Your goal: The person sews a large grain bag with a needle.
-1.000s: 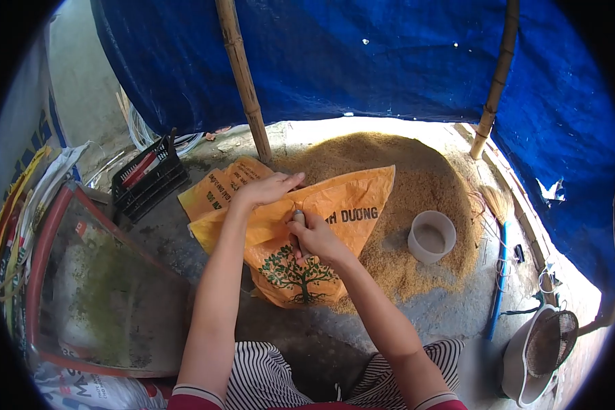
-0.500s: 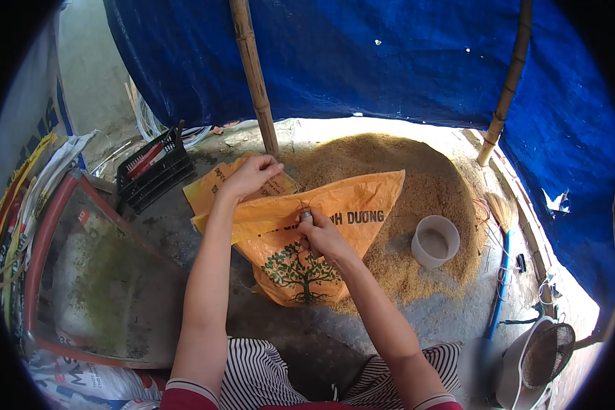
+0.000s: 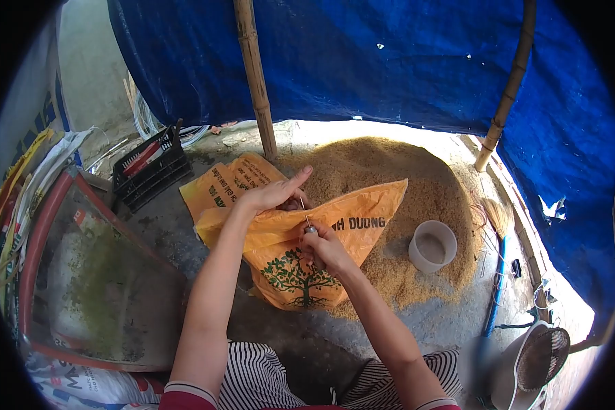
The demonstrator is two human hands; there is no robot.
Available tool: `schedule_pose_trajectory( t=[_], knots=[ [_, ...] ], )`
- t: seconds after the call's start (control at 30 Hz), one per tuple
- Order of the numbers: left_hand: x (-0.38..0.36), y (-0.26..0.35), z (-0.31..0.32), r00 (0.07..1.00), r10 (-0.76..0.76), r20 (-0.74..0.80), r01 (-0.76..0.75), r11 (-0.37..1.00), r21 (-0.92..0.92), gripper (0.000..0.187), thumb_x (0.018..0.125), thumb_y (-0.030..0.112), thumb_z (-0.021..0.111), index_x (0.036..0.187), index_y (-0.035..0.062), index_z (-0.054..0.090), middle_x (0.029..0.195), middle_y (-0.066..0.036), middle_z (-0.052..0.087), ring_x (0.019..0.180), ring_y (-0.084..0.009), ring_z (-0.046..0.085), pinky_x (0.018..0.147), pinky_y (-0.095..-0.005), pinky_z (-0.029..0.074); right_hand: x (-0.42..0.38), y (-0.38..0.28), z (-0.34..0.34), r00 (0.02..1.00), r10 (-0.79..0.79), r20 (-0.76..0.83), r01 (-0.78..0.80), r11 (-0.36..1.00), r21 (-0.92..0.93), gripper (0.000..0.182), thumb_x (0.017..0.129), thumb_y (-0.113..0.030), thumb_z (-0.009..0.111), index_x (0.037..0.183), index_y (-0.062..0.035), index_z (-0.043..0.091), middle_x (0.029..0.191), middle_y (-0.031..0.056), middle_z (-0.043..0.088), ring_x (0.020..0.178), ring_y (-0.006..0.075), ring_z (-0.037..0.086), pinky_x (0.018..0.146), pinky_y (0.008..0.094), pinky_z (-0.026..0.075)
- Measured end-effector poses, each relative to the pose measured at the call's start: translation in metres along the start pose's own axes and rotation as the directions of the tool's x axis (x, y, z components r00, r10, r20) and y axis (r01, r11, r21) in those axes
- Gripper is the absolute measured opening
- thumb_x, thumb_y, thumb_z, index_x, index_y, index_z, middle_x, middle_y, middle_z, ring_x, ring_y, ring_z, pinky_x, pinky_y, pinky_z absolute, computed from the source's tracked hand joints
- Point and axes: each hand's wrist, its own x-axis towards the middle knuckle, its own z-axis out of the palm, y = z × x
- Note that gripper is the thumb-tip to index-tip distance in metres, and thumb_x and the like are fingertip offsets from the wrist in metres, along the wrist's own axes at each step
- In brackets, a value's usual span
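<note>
An orange woven sack (image 3: 301, 273) with black lettering and a green tree print lies folded on the floor before me. My right hand (image 3: 326, 249) is closed around the handle of a small awl-like tool (image 3: 308, 222), whose thin metal shaft points up at the sack's top edge. Close to the shaft's tip is my left hand (image 3: 275, 196), at the far side of that edge. Its thumb sticks out while the other fingers curl in, partly hidden; what they grip does not show. Another printed orange panel (image 3: 215, 195) lies behind the left forearm.
Beyond the sack spreads a heap of grain (image 3: 417, 164) with a white plastic tub (image 3: 432, 246) on it. A broom (image 3: 500, 273) and a strainer (image 3: 543, 359) are at right. A black crate (image 3: 150, 167) and a red-framed panel (image 3: 102, 273) stand left. Bamboo poles (image 3: 256, 82) front a blue tarp (image 3: 389, 61).
My left hand has moved down and right to the sack's edge, with its thumb now stretched out. The right hand has shifted slightly lower, and more of the tool's shaft shows.
</note>
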Motion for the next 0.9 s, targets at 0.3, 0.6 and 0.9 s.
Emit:
schedule_pose_trajectory(
  t=[0.3, 0.6, 0.9],
  knots=[
    [0.004, 0.012, 0.012, 0.988, 0.153, -0.036, -0.151, 0.987, 0.055, 0.09, 0.085, 0.074, 0.02, 0.11, -0.0014, 0.061, 0.095, -0.008, 0.064, 0.083, -0.0121, 0.056, 0.076, -0.0229, 0.043, 0.002, 0.0, 0.009, 0.998, -0.037, -0.049, 0.037, 0.999, -0.001, 0.007, 0.082, -0.003, 0.048, 0.087, -0.0083, 0.05, 0.061, -0.0022, 0.044, 0.049, 0.0078, 0.04, 0.044, 0.0244, 0.036],
    [-0.01, -0.006, -0.019, 0.979, 0.175, -0.108, -0.156, 0.974, 0.162, 0.035, 0.088, 0.037, 0.059, 0.095, 0.0029, 0.068, 0.088, -0.003, 0.066, 0.082, -0.0092, 0.057, 0.076, -0.024, 0.044, 0.002, -0.003, 0.013, 0.998, -0.04, -0.05, 0.042, 0.998, 0.047, 0.01, 0.083, -0.004, 0.048, 0.093, -0.0046, 0.049, 0.06, -0.0006, 0.043, 0.047, 0.0085, 0.042, 0.042, 0.0244, 0.038],
    [-0.025, 0.002, -0.026, 0.912, 0.388, -0.133, -0.332, 0.889, 0.316, 0.021, 0.081, 0.018, 0.069, 0.094, 0.0015, 0.07, 0.086, -0.004, 0.068, 0.081, -0.011, 0.061, 0.072, -0.0261, 0.047, 0.005, 0.001, 0.011, 0.998, -0.057, -0.034, 0.059, 0.997, 0.051, 0.012, 0.086, -0.008, 0.049, 0.096, -0.003, 0.049, 0.059, 0.0003, 0.043, 0.043, 0.0091, 0.04, 0.038, 0.025, 0.037]
  ],
)
